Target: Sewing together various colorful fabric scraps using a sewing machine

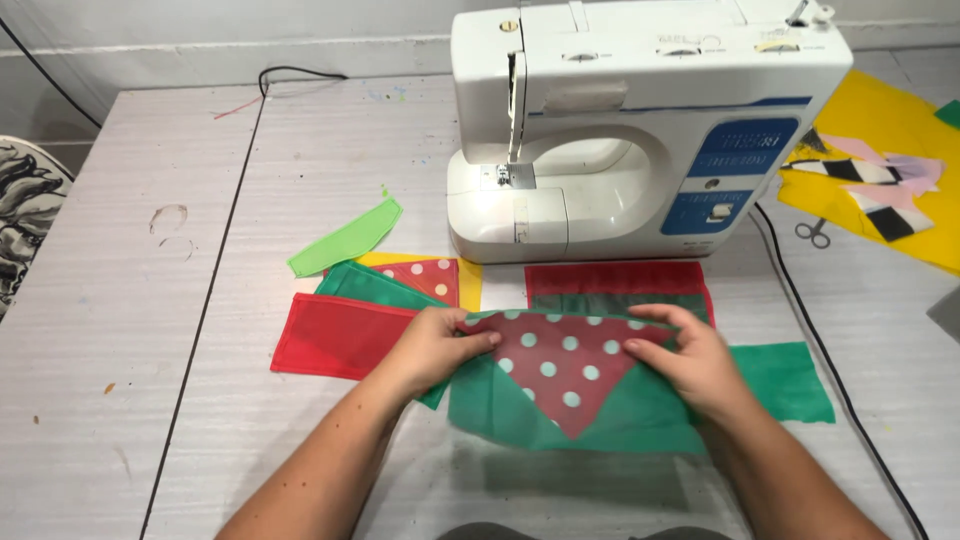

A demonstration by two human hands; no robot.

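A pale grey wood-grain surface [300, 150] fills the view, scuffed and flecked with paint, with a dark seam running down its left part and a white wall behind. At the back stands a white sewing machine [640, 120] with blue control panels; its top edge is cut off by the frame. A black cable [800, 300] runs from its right side down toward the lower right corner, where it leaves the view.

The left hand [432, 348] pinches the left top corner of a red triangle of fabric with pale dots [565, 370], thumb on top and fingers tucked under and hidden. The right hand [695, 365] grips the right top corner the same way, fingers curled over the edge. The triangle points toward the person and lies on a green fabric piece [780, 385], which spreads out to the right and is partly hidden by the hands.

Behind it lies a red rectangle with a green strip [615, 285], touching the machine's base. To the left lie a plain red piece [335, 335], a dark green piece [365, 285], a red dotted piece on yellow [430, 275] and a light green curved strip [345, 240], overlapping in part. At far right a yellow sheet [885, 120] carries striped and pink scraps, cut off by the frame; small scissors [815, 232] lie just beside it. A black-and-white patterned thing at the left edge is too cropped to make out.
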